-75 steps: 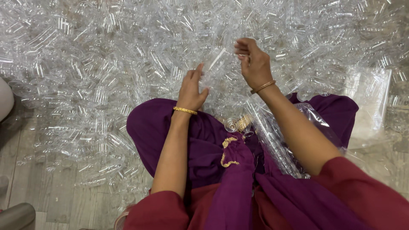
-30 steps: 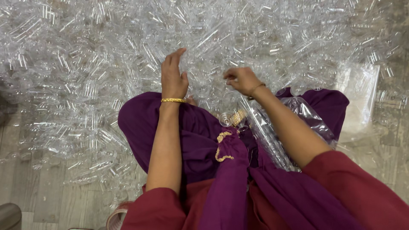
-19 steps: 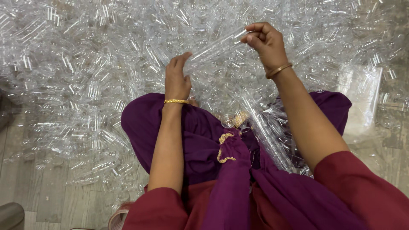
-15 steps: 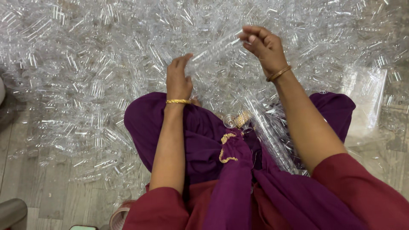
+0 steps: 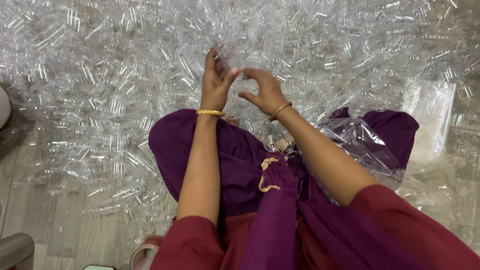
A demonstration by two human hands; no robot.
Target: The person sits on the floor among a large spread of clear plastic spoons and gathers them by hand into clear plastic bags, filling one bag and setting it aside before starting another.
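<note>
Head view looks down on a person seated on a grey wood-grain floor (image 5: 55, 220), with a wide heap of small clear plastic tubes (image 5: 115, 100) spread over it from the far edge down to the knees. Both hands meet just above the near rim of the heap. The left hand (image 5: 216, 82) is raised with fingers upright and loosely open, thumb bent toward the other hand; whether it grips a tube I cannot tell. The right hand (image 5: 265, 90) is curled, thumb and forefinger pinched close, seemingly on one clear tube, though this is hard to make out against the pile. Each wrist bears a thin gold bangle (image 5: 210, 112). A crumpled clear plastic bag (image 5: 360, 145) lies on the purple cloth lap (image 5: 235, 165), beside the right forearm.
</note>
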